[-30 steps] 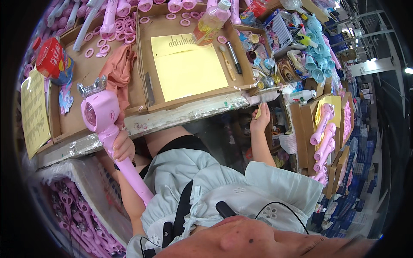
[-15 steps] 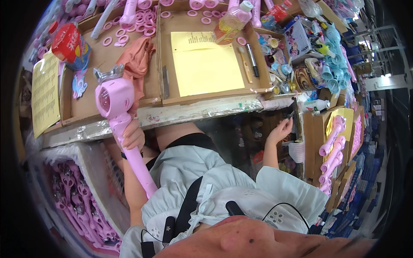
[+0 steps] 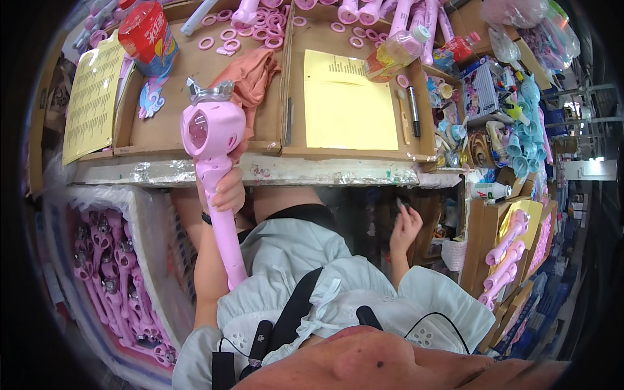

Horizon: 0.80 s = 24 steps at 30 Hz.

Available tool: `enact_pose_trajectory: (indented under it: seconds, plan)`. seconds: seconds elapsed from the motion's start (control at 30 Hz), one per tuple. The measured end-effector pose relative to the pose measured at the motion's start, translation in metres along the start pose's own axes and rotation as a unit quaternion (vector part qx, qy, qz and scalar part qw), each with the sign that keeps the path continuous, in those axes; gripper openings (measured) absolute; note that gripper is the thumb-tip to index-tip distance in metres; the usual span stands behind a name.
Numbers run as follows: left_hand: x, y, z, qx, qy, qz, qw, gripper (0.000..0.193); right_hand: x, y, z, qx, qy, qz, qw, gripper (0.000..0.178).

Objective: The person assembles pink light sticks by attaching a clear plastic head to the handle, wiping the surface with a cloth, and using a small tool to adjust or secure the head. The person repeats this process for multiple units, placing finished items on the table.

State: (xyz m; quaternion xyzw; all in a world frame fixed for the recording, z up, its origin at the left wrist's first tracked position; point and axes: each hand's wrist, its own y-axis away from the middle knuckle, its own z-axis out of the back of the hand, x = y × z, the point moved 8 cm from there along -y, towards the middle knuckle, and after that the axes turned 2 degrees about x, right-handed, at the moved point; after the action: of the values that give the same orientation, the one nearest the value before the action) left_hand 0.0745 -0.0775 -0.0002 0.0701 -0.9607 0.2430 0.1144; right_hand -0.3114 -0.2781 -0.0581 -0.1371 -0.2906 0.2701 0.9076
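My left hand (image 3: 229, 190) is wrapped round the handle of a pink toy wand (image 3: 213, 130). The wand stands upright before me, its silver crown (image 3: 210, 91) on top and an oval window in its head. Behind that head an orange-brown cloth (image 3: 255, 78) lies bunched in the left tray. Below the table edge, over the dark gap right of my lap, my right hand (image 3: 405, 229) has its fingertips pinched at a small greyish thing too tiny to name.
Cardboard trays (image 3: 351, 153) on the table hold pink rings (image 3: 260, 32), yellow paper (image 3: 351, 107) and a marker (image 3: 414, 110). Drink bottles (image 3: 398, 53) stand about. A lined box (image 3: 133, 201) at my left is full of similar wands; more wands (image 3: 507, 257) lie on boxes at right.
My right hand has come away from the table's right end, leftward toward my lap. My left hand keeps its hold on the wand. The whole view has shifted somewhat.
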Motion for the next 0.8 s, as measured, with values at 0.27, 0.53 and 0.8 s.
enact_pose_trajectory:
  seconds: [0.27, 0.53, 0.8]
  plan:
    - [0.002, 0.001, 0.000, -0.032, -0.006, -0.009, 0.999, 0.085, 0.198, -0.075, -0.061, 0.115, -0.062, 0.386, 0.913, 0.036]
    - [0.001, 0.007, -0.005, -0.009, -0.005, -0.013, 1.000, 0.085, 0.211, -0.080, -0.065, 0.089, -0.067, 0.312, 0.943, 0.034]
    - [-0.012, 0.024, -0.024, 0.019, -0.015, -0.066, 0.997, 0.082, 0.227, -0.072, -0.057, 0.028, -0.043, 0.332, 0.942, 0.030]
